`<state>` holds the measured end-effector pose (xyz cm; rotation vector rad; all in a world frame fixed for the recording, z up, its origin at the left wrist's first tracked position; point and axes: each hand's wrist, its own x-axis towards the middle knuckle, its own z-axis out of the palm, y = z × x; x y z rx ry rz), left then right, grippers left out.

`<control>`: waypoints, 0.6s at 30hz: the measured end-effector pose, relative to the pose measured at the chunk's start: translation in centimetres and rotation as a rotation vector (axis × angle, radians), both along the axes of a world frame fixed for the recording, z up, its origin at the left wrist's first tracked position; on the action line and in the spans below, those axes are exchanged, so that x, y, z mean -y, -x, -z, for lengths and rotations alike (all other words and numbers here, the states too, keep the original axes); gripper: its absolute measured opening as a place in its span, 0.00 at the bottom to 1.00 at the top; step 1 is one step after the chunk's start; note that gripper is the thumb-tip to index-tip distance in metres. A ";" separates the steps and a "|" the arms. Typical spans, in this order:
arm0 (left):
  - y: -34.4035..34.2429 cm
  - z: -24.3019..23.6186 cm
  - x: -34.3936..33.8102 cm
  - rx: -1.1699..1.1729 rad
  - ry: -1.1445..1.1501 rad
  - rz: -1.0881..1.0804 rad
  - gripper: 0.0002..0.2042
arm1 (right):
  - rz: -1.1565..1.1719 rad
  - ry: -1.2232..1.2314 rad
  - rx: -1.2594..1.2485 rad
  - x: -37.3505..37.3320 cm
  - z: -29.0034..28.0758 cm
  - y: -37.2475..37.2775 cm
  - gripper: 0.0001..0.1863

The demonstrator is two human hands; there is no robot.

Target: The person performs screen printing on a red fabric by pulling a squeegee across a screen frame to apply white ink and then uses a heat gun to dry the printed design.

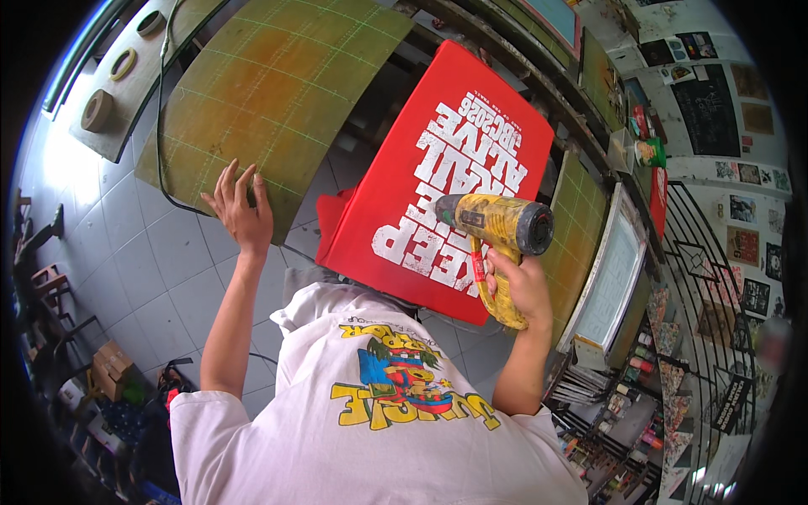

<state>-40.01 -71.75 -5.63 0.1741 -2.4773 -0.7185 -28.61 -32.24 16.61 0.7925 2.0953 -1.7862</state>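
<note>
Head view: what is the right hand (523,290) doing?

It is gripping a yellow heat gun (492,220) by the handle, fingers curled round it. The dark nozzle points to the left.

And where exactly is the gun?

Over the right part of the red fabric (402,164), covering some of the big white lettering (488,139). I can't tell how high above the cloth the nozzle sits.

How does that fabric lie?

Spread flat like a panel in front of the person, with a loose fold sticking out on its left side.

What about the left hand (242,206)?

It grasps nothing; the fingers are spread at the near edge of the green gridded board (278,84). Whether they touch it, I can't tell.

Anything around that board?

A dark cable (158,126) runs along its left side; beyond lie three tape rolls (96,111). Far to the right leans a white-framed screen (604,273).
</note>
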 end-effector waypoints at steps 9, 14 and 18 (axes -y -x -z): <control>0.0 -0.2 0.0 0.014 0.005 0.006 0.12 | -0.007 0.010 -0.027 0.5 -0.1 0.8 0.09; 0.0 -0.3 -0.1 0.002 -0.022 -0.010 0.12 | -0.012 -0.038 -0.038 0.4 0.2 1.2 0.09; -0.1 -0.2 0.1 -0.007 -0.024 -0.015 0.12 | -0.035 -0.025 -0.021 0.5 0.1 1.4 0.09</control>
